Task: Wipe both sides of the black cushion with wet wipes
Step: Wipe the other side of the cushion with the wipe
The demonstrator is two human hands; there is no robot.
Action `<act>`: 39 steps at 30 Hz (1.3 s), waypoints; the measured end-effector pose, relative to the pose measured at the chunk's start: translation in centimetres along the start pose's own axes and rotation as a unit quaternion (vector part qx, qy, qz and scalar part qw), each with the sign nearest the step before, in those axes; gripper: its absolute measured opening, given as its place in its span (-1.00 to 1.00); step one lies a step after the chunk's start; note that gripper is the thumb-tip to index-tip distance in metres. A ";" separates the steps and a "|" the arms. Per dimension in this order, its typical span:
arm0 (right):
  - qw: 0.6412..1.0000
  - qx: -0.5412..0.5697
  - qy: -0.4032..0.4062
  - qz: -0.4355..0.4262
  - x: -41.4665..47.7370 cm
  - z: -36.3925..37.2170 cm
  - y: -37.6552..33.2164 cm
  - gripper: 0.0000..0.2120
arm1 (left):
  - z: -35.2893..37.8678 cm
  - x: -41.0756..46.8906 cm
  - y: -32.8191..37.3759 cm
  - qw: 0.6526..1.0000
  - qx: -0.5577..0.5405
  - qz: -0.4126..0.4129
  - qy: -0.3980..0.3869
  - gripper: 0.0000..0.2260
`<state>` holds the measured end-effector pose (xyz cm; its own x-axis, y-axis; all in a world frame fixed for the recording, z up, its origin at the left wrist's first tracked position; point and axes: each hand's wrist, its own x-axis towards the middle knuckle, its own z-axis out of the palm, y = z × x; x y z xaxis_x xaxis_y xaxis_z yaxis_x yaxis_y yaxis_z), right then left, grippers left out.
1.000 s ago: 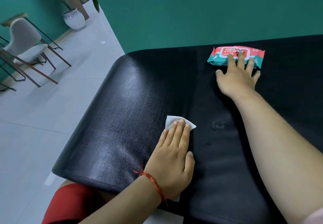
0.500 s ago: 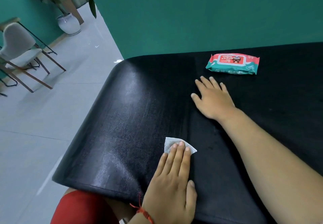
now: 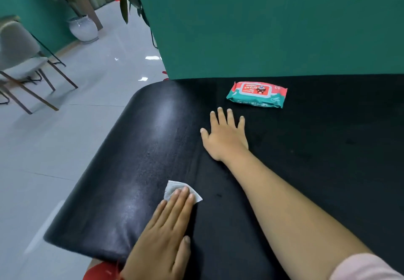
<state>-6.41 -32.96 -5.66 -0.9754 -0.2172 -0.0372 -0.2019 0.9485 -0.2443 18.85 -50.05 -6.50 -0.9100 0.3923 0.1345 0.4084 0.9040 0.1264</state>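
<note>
The black cushion (image 3: 140,153) fills the middle and right of the view, its rounded left end shiny. My left hand (image 3: 166,233) lies flat near the front edge, fingers pressing a white wet wipe (image 3: 172,189) onto the cushion; only the wipe's far end shows. My right hand (image 3: 225,135) rests palm down on the cushion farther back, fingers spread, holding nothing. The pack of wet wipes (image 3: 258,94), teal and red, lies just beyond its fingertips, not touched.
A teal wall (image 3: 273,24) stands right behind the cushion. To the left is grey tiled floor (image 3: 43,148) with a chair (image 3: 19,56) and a potted plant in a white pot (image 3: 83,28). Something red (image 3: 98,271) shows below the cushion's front edge.
My right hand let go of the wipes pack and drew back toward me onto the bare cushion. My left hand, still on the wipe, slid nearer the front edge.
</note>
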 end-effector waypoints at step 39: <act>0.999 0.032 0.034 0.021 -3.0 -1.7 7.2 -0.42 | 0.2 2.7 2.5 0.997 -0.022 -0.071 -0.027 -0.37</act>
<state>-5.10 -25.05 -5.67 -0.9871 -0.1595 0.0159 -0.1567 0.9390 -0.3061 17.41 -46.71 -6.02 -0.9607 0.2709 0.0602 0.2774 0.9431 0.1832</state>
